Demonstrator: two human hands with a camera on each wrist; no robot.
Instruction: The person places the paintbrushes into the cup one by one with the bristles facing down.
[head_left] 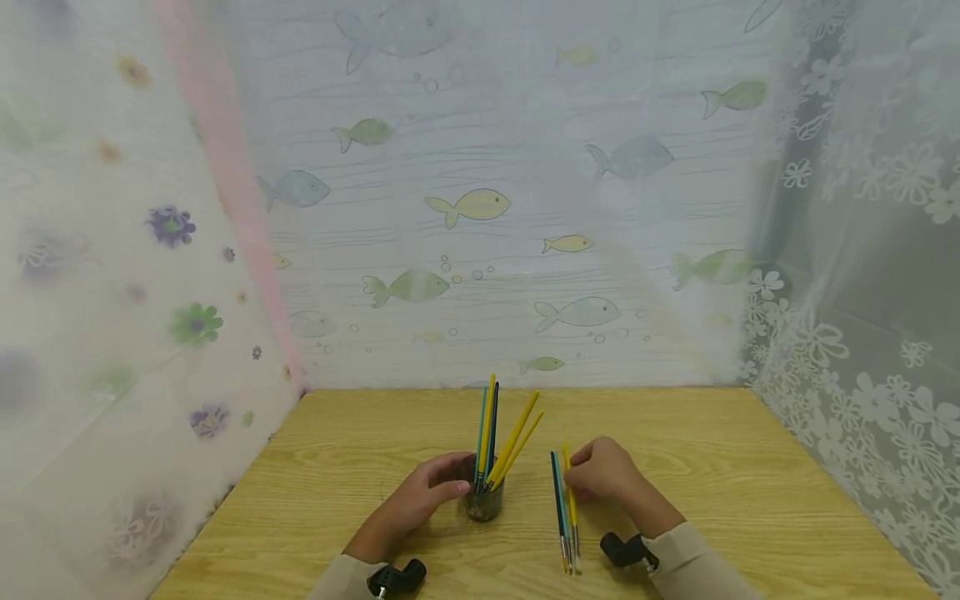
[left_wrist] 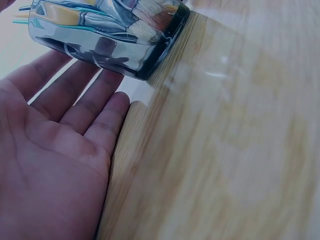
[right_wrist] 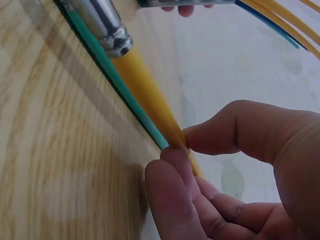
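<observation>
My left hand holds a small clear glass, thumb at the near side and fingers behind it. Several paintbrushes with yellow, teal and dark blue handles stand in the glass, bristles down, as the left wrist view also shows through its wall. To the right, my right hand pinches a yellow paintbrush by its handle between thumb and fingertips. Close alongside it are a teal paintbrush and a dark blue paintbrush, their bristles toward me.
A light wooden table carries everything. Behind it hangs a sheet printed with fish, with flowered sheets along the left and right sides. Black wrist cameras sit at both cuffs.
</observation>
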